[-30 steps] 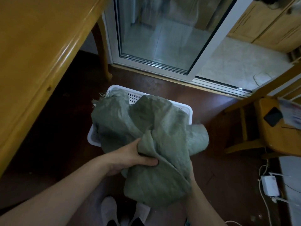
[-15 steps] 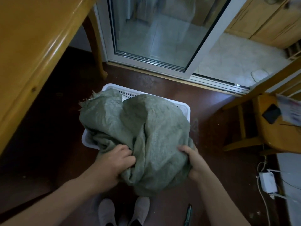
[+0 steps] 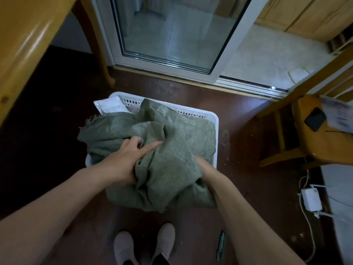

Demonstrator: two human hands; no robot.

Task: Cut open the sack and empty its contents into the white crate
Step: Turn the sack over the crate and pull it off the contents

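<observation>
Emerging white packet (image 3: 111, 106) beside sack (image 3: 162, 150)

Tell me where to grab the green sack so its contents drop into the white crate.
Grip the sack by its bunched near end, from your side, both hands there. Its frayed mouth lies at the crate's far left, so probably lifting here tips contents out.

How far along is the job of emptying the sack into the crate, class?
Done: a white packet already lies at the crate's far left corner, and a cutter lies on the floor, so the sack looks cut open. In hand: the left hand and right hand grip the sack, slumped over the crate. Left: whether more remains inside is hidden.
</observation>
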